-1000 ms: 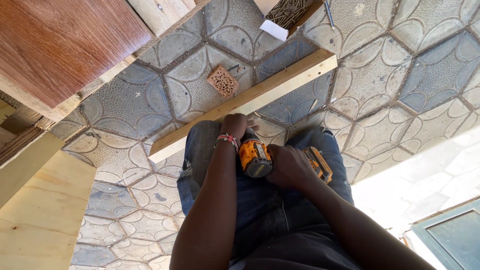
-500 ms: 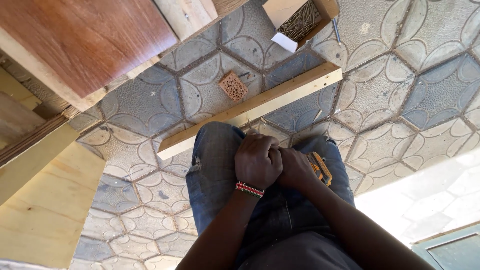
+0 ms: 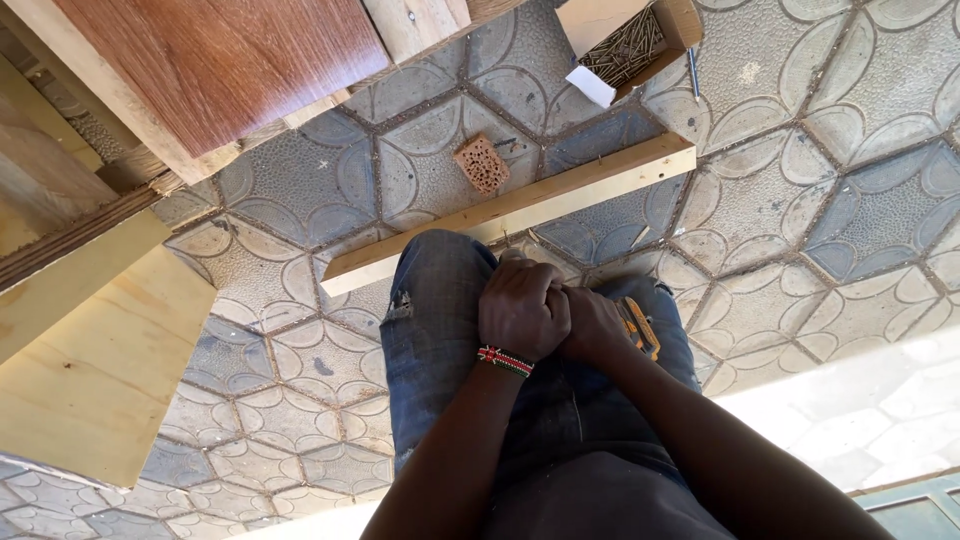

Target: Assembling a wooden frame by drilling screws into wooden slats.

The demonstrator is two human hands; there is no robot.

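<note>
Since the frame a second back, the left hand [image 3: 522,312] has come over the top of the yellow drill [image 3: 637,327] and now covers most of it; the tool's round yellow body, plainly seen then, is hidden, and only a yellow-and-black part shows to the right of the knuckles.

Hands: both are clasped together over the person's lap, on the jeans [image 3: 440,330]. Left hand is curled shut, fingers folded over the right hand [image 3: 592,322] and the drill beneath. A beaded wristband [image 3: 505,360] sits on the left wrist. Right hand is wrapped tight about the drill, largely under the left. Which part of the tool each finger bears on cannot be told from this view.

Drill: lies in the lap, between the two hands and the right thigh, its exposed end pointing to the right.

Surroundings: a pale wood batten [image 3: 510,215] lies slantwise on the patterned floor tiles [image 3: 300,190], just beyond the knees. A small brown perforated block [image 3: 482,163] rests on the tiles just past the batten, apart from it. An open box of screws [image 3: 630,40] stands further off at top, with a loose screw [image 3: 692,72] beside it. A reddish veneered board [image 3: 230,60] fills the upper left, and a pale plywood panel [image 3: 90,370] the lower left.
</note>
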